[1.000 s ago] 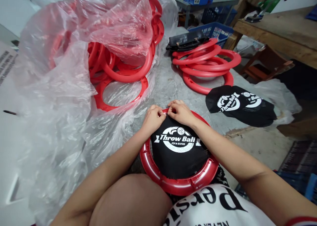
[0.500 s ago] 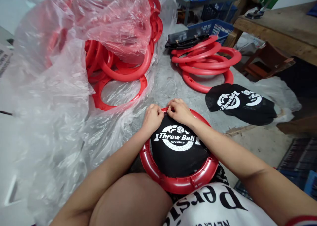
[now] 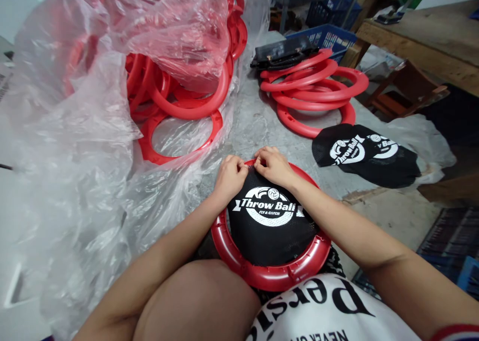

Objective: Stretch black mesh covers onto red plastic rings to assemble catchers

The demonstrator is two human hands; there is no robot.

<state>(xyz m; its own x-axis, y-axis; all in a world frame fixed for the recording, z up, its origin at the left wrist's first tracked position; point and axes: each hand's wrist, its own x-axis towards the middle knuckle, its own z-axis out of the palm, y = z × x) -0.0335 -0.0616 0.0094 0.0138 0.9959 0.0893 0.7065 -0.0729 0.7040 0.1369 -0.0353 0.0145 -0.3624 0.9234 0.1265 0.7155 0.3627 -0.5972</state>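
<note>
A red plastic ring [image 3: 269, 277] rests against my lap and the table edge. Inside it lies a black mesh fabric disc [image 3: 262, 244] printed with a white "Throw Ball" logo. At the ring's far rim, my left hand [image 3: 232, 175] pinches the top edge of the fabric. Close beside it, my right hand [image 3: 273, 166] has bent fingers gripping the same fabric edge against the rim. The fabric's near edge hangs loosely within the ring's lower curve. My fingertips partly hide the far rim.
Several red rings [image 3: 314, 104] are stacked on the grey table [image 3: 254, 126], by a black bag [image 3: 284, 52]. More black printed discs [image 3: 389, 169] lie right. A clear plastic bag [image 3: 90, 156] of red rings fills the left. Blue crates [image 3: 329, 34] stand behind.
Both hands stay at the far rim, the fabric's top edge now pulled slightly closer to it. The view has shifted a little.
</note>
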